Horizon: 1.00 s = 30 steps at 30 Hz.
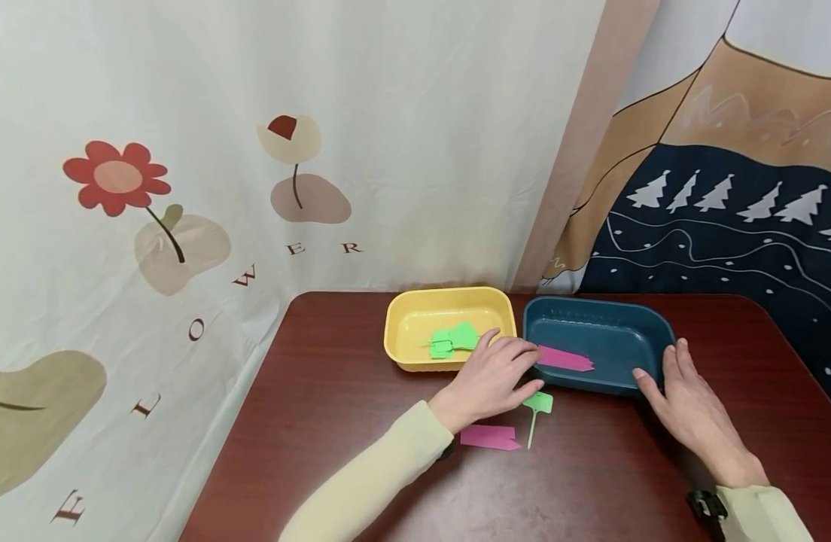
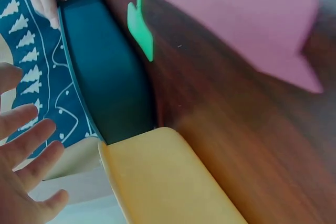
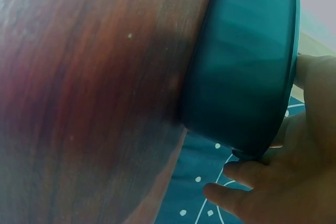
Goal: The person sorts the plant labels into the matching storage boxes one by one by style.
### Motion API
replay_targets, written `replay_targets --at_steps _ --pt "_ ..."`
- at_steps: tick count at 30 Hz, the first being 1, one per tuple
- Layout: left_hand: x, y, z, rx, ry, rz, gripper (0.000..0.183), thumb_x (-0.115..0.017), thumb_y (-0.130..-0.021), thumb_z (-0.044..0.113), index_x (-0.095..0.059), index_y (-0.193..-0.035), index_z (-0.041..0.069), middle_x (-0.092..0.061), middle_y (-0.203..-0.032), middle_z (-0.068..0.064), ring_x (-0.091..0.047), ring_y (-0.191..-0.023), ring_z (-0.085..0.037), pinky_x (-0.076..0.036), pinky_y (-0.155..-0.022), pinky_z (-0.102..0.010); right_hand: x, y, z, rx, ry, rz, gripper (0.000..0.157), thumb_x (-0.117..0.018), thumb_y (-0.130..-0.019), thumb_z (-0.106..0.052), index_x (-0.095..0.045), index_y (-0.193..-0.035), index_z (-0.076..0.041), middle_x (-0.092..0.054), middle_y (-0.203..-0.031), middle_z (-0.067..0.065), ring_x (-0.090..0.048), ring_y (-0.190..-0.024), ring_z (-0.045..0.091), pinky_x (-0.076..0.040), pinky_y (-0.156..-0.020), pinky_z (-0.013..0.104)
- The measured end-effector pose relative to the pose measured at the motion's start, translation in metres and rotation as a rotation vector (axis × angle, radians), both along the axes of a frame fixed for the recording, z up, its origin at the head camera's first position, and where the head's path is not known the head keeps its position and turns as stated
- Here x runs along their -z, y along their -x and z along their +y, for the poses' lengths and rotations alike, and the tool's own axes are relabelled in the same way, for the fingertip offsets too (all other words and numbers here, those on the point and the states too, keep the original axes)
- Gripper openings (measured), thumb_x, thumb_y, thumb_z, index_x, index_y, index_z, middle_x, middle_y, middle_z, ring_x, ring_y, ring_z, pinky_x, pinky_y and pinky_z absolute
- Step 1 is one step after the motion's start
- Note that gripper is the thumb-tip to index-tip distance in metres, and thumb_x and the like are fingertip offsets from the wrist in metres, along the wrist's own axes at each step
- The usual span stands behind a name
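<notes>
My left hand [image 1: 493, 376], fingers spread and holding nothing, hovers over the front of the gap between a yellow bin [image 1: 402, 309] and a dark blue bin [image 1: 619, 346]. Green T-shaped plant labels [image 1: 456, 339] lie in the yellow bin; pink arrow-shaped tags [image 1: 567, 360] lie in the blue one, partly hidden by that hand. My right hand [image 1: 696, 406] rests against the blue bin's right end, thumb near the front rim and fingers along the outer wall. On the table below my left hand are a green T-shaped plant label [image 1: 540, 403] and a pink tag [image 1: 490, 436].
Both bins stand side by side at the back of the dark red wooden table [image 1: 334, 391]. Behind it hangs a white curtain [image 1: 415, 150] with flower prints, and at the right a navy and tan one [image 1: 727, 233] with trees.
</notes>
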State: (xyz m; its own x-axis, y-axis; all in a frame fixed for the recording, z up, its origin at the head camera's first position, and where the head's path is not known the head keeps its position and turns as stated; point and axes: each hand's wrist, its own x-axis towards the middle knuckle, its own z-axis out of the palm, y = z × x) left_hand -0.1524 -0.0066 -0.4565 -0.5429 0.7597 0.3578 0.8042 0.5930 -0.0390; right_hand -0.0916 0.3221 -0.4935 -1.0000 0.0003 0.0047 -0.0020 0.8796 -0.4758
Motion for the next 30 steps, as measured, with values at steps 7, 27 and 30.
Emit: replay_targets --at_steps 7,27,30 --pt "0.005 -0.016 -0.018 0.014 0.071 0.005 0.044 -0.063 -0.099 0.050 -0.070 -0.132 0.022 -0.066 -0.134 0.005 -0.058 -0.126 -0.016 -0.036 -0.114 -0.050 -0.001 0.000 0.000 -0.001 0.002 -0.010 0.090 -0.039 -0.110 -0.050 -0.004 -0.154 0.021 0.011 -0.162 0.040 -0.013 -0.142 0.068 -0.022 -0.104 0.079" --pt "0.030 -0.047 -0.060 0.043 0.204 -0.107 0.049 -0.079 -0.083 0.061 -0.074 -0.112 0.022 -0.061 -0.105 0.005 -0.059 -0.092 -0.012 -0.051 -0.077 -0.026 -0.003 0.001 0.000 0.004 -0.006 -0.036 0.092 -0.038 -0.110 -0.052 -0.003 -0.154 0.021 0.013 -0.162 0.039 -0.013 -0.141 0.068 -0.023 -0.104 0.079" --pt "0.032 -0.050 -0.064 0.043 0.208 -0.106 0.044 -0.081 -0.083 0.058 -0.075 -0.106 0.021 -0.059 -0.099 0.006 -0.057 -0.086 -0.010 -0.051 -0.076 -0.024 -0.004 0.001 0.000 0.006 -0.006 -0.038 0.092 -0.038 -0.110 -0.052 -0.003 -0.154 0.021 0.013 -0.162 0.039 -0.013 -0.141 0.068 -0.023 -0.104 0.079"
